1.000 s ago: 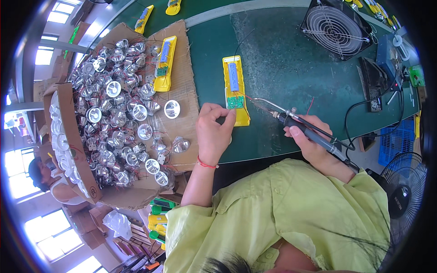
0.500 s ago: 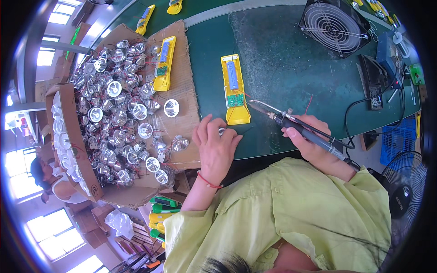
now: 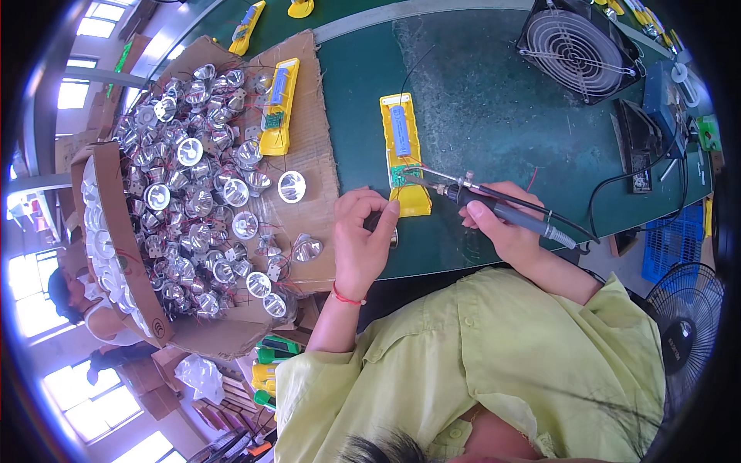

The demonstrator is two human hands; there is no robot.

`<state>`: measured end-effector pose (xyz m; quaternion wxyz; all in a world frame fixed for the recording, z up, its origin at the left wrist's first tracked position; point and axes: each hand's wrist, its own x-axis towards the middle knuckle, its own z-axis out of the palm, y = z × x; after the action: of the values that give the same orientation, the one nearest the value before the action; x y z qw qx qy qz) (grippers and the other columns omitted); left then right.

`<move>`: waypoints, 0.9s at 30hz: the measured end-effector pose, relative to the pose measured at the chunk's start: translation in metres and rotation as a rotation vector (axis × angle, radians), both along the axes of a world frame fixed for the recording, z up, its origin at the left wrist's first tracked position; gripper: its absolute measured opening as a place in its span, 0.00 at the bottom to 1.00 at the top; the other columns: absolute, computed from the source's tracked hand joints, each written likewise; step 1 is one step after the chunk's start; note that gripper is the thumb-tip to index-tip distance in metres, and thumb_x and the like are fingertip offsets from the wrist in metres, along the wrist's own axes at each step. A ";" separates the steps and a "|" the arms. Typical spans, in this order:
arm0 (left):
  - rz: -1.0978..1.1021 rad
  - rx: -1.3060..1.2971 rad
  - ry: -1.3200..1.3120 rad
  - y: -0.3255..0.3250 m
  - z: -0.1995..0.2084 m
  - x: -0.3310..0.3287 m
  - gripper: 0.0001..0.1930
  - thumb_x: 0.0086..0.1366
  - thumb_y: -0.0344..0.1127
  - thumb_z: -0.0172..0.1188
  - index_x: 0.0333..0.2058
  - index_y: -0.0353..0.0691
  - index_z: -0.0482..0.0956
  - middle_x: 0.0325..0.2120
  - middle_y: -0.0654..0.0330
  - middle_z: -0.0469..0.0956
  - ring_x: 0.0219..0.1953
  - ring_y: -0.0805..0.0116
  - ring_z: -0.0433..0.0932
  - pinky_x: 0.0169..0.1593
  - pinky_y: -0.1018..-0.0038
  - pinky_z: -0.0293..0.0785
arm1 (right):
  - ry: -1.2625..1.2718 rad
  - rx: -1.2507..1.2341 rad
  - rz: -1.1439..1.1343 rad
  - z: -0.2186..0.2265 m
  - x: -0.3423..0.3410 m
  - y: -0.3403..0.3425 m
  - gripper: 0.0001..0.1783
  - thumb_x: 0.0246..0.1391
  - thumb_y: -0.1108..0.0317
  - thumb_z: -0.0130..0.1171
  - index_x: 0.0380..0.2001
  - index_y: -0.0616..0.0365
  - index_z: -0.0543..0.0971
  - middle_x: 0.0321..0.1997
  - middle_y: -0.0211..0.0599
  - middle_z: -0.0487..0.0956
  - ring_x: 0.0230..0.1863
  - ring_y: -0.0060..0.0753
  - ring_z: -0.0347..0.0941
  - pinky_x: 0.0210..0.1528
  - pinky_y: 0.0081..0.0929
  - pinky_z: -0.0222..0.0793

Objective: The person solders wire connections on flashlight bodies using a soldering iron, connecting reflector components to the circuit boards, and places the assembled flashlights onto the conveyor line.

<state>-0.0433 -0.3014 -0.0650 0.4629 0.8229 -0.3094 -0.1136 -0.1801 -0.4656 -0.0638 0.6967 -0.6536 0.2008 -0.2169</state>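
Observation:
A yellow flashlight housing (image 3: 417, 202) lies open on the green bench, holding a blue battery cell (image 3: 400, 130) and a small green circuit board (image 3: 403, 176). My right hand (image 3: 505, 224) grips a soldering iron (image 3: 505, 212) with a thin feed tube along it; the tip is at the board. My left hand (image 3: 361, 235) is closed beside the housing's near end, thumb and finger pinched close to the board. What they pinch is too small to make out. A shiny metal rim (image 3: 394, 238) shows beside the left hand, mostly hidden by it.
At left, many silver reflectors (image 3: 199, 202) with wires are heaped on cardboard (image 3: 305, 131), beside another yellow housing (image 3: 275, 139). A carton flap (image 3: 127, 247) holds white-rimmed pieces. A box fan (image 3: 575, 50) and a soldering station (image 3: 662, 96) stand at the far right; the iron's cable curves nearby.
The soldering iron has moved left, bringing its tip onto the board. My left hand has turned, and its thumb and finger have closed in by the housing, which has shifted slightly.

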 end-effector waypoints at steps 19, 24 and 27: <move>0.023 0.003 0.026 0.001 0.000 0.000 0.06 0.55 0.30 0.61 0.26 0.32 0.75 0.29 0.54 0.75 0.42 0.59 0.72 0.49 0.68 0.64 | -0.088 0.063 -0.068 0.008 -0.016 -0.002 0.12 0.52 0.72 0.57 0.37 0.70 0.72 0.30 0.46 0.79 0.30 0.29 0.77 0.33 0.24 0.77; 0.084 0.009 0.086 -0.004 0.006 -0.001 0.05 0.55 0.29 0.61 0.26 0.33 0.76 0.26 0.57 0.76 0.33 0.69 0.75 0.39 0.74 0.69 | -0.084 0.013 -0.083 0.006 -0.021 -0.008 0.13 0.52 0.72 0.57 0.38 0.71 0.72 0.30 0.46 0.79 0.30 0.30 0.78 0.33 0.25 0.77; 0.164 0.001 0.284 -0.008 0.007 0.006 0.06 0.53 0.30 0.61 0.27 0.34 0.77 0.22 0.58 0.77 0.23 0.70 0.75 0.29 0.75 0.70 | -0.087 -0.002 -0.134 0.005 -0.022 -0.019 0.12 0.52 0.73 0.57 0.38 0.70 0.72 0.29 0.46 0.79 0.29 0.29 0.77 0.33 0.24 0.77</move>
<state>-0.0370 -0.3089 -0.0577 0.5090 0.8214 -0.1727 -0.1907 -0.2016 -0.4846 -0.0587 0.6880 -0.6295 0.2133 -0.2914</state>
